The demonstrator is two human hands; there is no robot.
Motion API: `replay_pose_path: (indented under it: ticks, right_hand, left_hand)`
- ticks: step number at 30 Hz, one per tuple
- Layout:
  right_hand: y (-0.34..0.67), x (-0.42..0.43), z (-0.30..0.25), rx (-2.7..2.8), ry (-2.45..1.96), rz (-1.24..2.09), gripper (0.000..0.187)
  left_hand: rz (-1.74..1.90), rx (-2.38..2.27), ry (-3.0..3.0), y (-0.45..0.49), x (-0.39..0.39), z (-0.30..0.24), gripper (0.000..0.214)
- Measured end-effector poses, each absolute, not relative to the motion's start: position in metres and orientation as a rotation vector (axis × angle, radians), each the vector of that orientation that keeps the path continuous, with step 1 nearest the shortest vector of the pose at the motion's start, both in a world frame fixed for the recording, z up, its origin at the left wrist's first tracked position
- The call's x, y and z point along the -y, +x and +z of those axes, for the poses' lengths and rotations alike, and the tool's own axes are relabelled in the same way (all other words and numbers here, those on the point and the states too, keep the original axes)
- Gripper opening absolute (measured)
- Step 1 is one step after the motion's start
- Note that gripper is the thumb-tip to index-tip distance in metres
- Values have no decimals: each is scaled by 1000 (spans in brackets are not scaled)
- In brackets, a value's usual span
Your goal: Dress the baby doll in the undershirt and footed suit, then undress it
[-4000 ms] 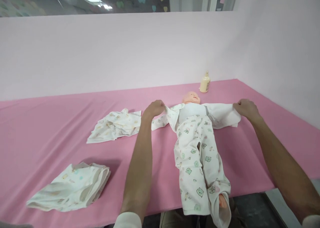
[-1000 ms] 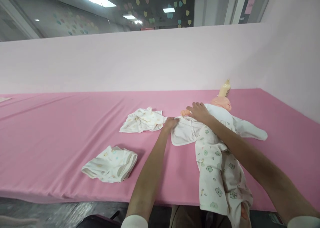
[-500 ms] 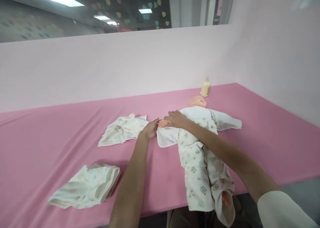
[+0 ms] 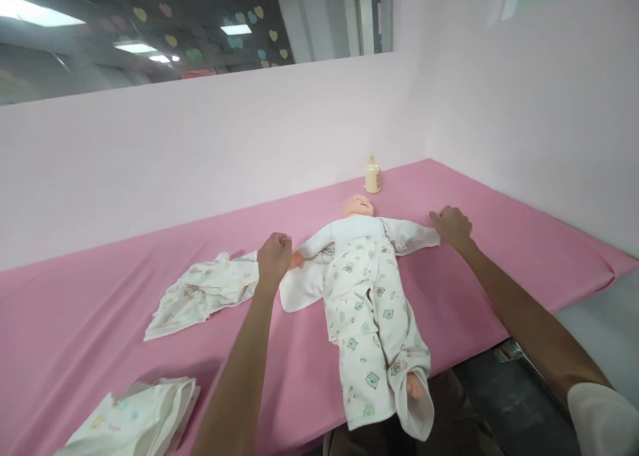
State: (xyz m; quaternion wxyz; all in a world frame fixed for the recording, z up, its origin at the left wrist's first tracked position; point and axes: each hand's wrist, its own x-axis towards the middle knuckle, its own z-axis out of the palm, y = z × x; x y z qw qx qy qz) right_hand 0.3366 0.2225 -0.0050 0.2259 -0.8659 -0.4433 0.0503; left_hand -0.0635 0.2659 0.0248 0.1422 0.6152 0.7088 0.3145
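Note:
A baby doll lies on its back, dressed in a white long-sleeved top and bear-print trousers. One foot shows inside the lower trouser leg. My left hand is closed beside the doll's bare hand on the left; what its fingers hold, if anything, is hidden. Below that doll hand a loose white flap of cloth is spread out. My right hand has curled fingers at the end of the other sleeve, its thumb near the cuff. Its grip cannot be made out.
A crumpled printed cloth garment lies left of my left hand. Nearer the front is a folded printed cloth. A pump bottle stands behind the doll's head, before the white wall. Pink sheeting covers the table.
My right hand has moved from the doll's left-side hand across to the opposite sleeve end. The left-side sleeve now lies straighter, with my left hand still beside it. The view has shifted right.

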Motion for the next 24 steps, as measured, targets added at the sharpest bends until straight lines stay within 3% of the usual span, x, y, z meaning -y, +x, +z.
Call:
replay_pose_path:
  ticks: [3,8,13,18,24]
  right_hand:
    - [357,-218,-31,1237,-2450,401,40]
    - [347,-219,-43,1357,-2363,351,34]
    - [359,-222,-34,1318,-2274,272,37]
    - [407,-227,-27,811,-2167,157,38]
    - [421,-231,-40,614,-2184,326,40]
  left_hand:
    - [875,-1680,2137,-3,-264,42,26]
    - [422,-1172,2582,100,-282,39,27]
    - [-12,-1216,2719,142,-298,29,27]
    - [-115,-1241,2759,138,-303,29,50]
    - [-234,-1304,2800,143,-299,28,54]
